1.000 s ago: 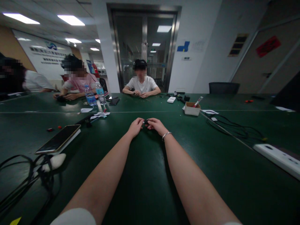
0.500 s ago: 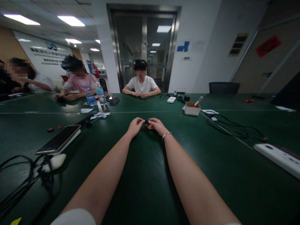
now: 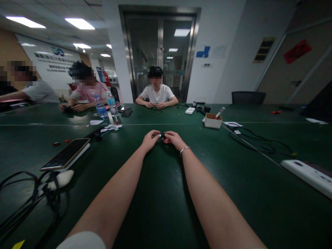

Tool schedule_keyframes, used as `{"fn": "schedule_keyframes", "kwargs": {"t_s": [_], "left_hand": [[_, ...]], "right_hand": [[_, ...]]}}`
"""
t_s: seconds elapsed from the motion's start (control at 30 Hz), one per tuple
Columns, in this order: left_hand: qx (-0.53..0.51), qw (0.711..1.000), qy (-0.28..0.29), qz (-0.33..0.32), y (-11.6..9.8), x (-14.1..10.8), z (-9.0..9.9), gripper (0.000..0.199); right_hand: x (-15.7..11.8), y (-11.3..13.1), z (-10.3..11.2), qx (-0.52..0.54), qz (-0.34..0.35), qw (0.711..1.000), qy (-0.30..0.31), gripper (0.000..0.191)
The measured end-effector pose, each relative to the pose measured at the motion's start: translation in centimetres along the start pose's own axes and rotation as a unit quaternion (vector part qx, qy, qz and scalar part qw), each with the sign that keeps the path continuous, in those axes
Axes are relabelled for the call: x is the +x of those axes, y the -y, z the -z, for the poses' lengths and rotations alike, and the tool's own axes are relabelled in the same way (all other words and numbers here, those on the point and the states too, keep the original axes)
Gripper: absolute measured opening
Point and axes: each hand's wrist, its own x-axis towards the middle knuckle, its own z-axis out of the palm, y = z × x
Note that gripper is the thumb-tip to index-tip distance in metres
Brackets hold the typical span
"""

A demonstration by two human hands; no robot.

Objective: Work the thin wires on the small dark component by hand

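Observation:
Both my arms stretch forward over the green table point(image 3: 160, 193), and the hands meet near its middle. My left hand point(image 3: 149, 141) is closed, its thumb and fingers pinching the silvery end of a small black-and-silver piece point(image 3: 162, 135). From the other side my right hand point(image 3: 174, 139) grips the black end, fingers curled; a bracelet point(image 3: 185, 150) circles that wrist. The piece is too small to name, and fingertips cover much of it. I cannot tell whether it is one part or two.
At left lie a phone point(image 3: 66, 154), a white mouse point(image 3: 62, 180) and tangled black cables point(image 3: 32, 197). Two water bottles point(image 3: 106, 105) stand beyond. Rightward are a small box point(image 3: 213, 121), cables point(image 3: 261, 140) and a power strip point(image 3: 308, 176). A co-worker point(image 3: 156, 93) sits opposite; others sit left.
My hands stay almost in place, and slightly more of the silvery end shows between the fingertips. At far left, a person's arm has lowered and reaches outward.

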Motion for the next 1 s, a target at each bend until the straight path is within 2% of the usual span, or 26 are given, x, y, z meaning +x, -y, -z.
{"fn": "schedule_keyframes", "kwargs": {"t_s": [0.13, 0.33, 0.5, 0.6, 0.77, 0.9, 1.0], "left_hand": [[-0.018, 0.999, 0.014, 0.025, 0.25, 0.11, -0.14, 0.026], [-0.001, 1.0, -0.03, -0.001, 0.51, 0.19, -0.13, 0.043], [-0.017, 1.0, 0.013, 0.016, 0.45, 0.13, -0.08, 0.029], [0.001, 1.0, 0.01, 0.023, 0.25, 0.08, -0.05, 0.029], [0.034, 0.999, 0.002, -0.02, 0.01, -0.07, 0.05, 0.03], [0.026, 0.999, 0.021, 0.009, -0.06, -0.15, -0.02, 0.028], [0.04, 0.999, 0.013, 0.003, -0.19, -0.18, -0.01, 0.027]], "right_hand": [[-0.02, 0.01, 0.0, -0.002, 0.002, 1.0, 0.002, 0.007], [0.08, -0.09, 0.01, -0.005, 0.001, 1.0, 0.004, 0.009], [0.25, -0.26, 0.06, -0.001, 0.004, 1.0, 0.004, 0.007], [0.28, -0.27, 0.05, -0.004, 0.005, 1.0, 0.006, 0.007], [0.27, -0.18, -0.06, -0.008, 0.0, 1.0, 0.001, 0.008], [0.23, -0.12, -0.14, -0.011, -0.003, 1.0, -0.001, 0.008], [0.15, -0.08, -0.12, -0.012, -0.001, 1.0, -0.001, 0.008]]}}
